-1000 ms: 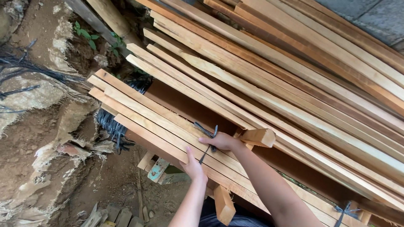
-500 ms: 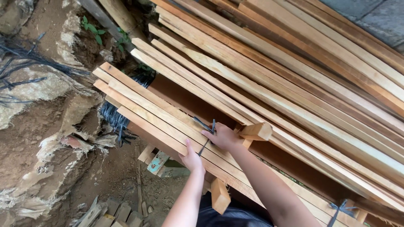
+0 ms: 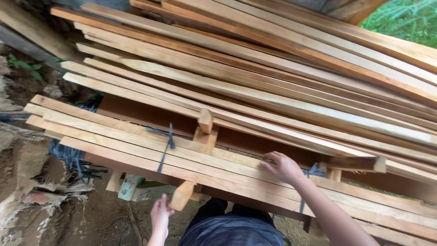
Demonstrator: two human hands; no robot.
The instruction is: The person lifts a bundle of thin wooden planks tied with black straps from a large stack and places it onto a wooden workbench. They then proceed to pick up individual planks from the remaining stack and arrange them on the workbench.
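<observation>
A bundle of pale wooden slats [image 3: 114, 132] lies flat before me, tied with a dark strap [image 3: 167, 142]. My right hand [image 3: 284, 167] rests on the slats further right with fingers spread, its fingertips near a second dark strap [image 3: 313, 172]. My left hand [image 3: 160, 214] hangs below the bundle's near edge, loosely curled, holding nothing. It is just left of the end of a short wooden block [image 3: 182, 196] that sticks out under the slats. Another block [image 3: 205, 120] stands across the top of the bundle.
A big stack of long planks [image 3: 273, 77] slopes across the back. Bare dirt [image 3: 41, 200] and dark netting [image 3: 68, 155] lie at the left, with a small greenish object [image 3: 127, 187] under the bundle. Green plants [image 3: 405, 20] show at the top right.
The view has swung right along the bundle. My right hand left the first strap and now sits by a second one. My left hand dropped off the slats to below their edge.
</observation>
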